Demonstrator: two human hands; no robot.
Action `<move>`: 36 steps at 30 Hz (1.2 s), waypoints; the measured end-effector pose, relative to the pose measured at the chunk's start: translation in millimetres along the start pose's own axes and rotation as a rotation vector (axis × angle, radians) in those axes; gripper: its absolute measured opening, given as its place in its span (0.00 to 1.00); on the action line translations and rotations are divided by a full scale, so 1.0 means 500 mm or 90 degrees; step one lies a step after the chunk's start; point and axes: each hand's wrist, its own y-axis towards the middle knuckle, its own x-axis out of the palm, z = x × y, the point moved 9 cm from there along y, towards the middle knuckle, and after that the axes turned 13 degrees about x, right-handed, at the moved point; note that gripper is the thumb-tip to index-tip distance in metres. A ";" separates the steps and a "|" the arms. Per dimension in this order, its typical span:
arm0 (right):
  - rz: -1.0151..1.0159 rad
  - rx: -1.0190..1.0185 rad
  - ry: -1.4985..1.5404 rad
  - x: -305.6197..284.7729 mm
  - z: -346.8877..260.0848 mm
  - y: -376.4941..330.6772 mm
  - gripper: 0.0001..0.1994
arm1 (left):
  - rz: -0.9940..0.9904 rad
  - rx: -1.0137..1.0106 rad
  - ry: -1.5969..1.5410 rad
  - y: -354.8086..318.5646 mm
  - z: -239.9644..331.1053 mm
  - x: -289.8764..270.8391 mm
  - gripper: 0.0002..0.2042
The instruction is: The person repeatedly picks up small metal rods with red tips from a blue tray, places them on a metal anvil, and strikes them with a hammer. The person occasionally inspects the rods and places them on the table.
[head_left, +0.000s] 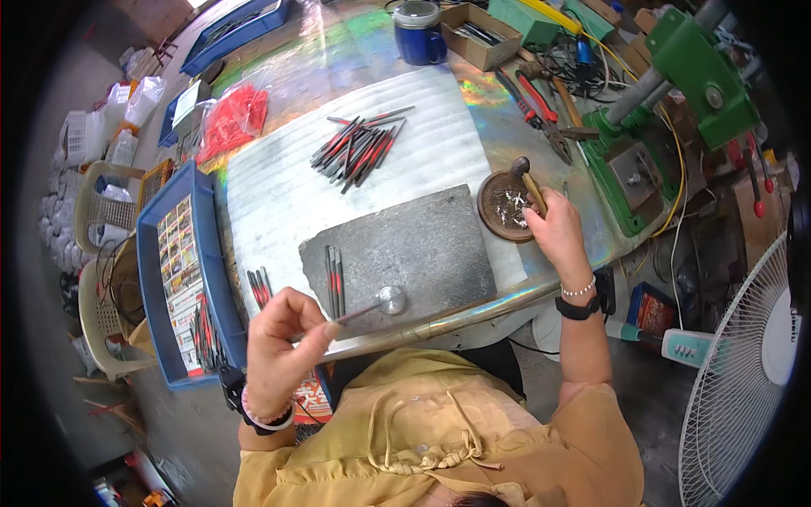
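My left hand (287, 342) is closed in a pinch on a slim dark stick (359, 313). The stick's far end reaches a small round shiny metal piece (391, 300) near the front edge of a grey stone slab (405, 245). My right hand (556, 232) grips the wooden handle of a small hammer (530, 182). It is over the right rim of a round brown dish (490, 207) that holds small white bits. Several black-and-red sticks (335, 279) lie side by side on the slab's left part. Others lie left of the slab (259, 287).
A pile of black-and-red sticks (356, 150) lies on a white foam sheet (270, 194). At left stand a blue tray (152, 253) and a bag of red pieces (234, 118). Pliers (553, 139), a green press (608, 169) and a white fan (735, 363) are at right.
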 end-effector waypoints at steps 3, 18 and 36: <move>0.012 -0.030 -0.065 0.026 -0.007 0.020 0.13 | 0.017 -0.074 -0.002 -0.050 -0.042 -0.005 0.08; -0.040 0.057 -0.037 0.034 -0.001 0.035 0.11 | -0.003 0.204 0.236 -0.069 -0.024 0.026 0.07; -0.078 0.063 0.005 0.046 0.013 0.045 0.10 | -0.024 0.210 0.294 -0.059 -0.074 0.054 0.08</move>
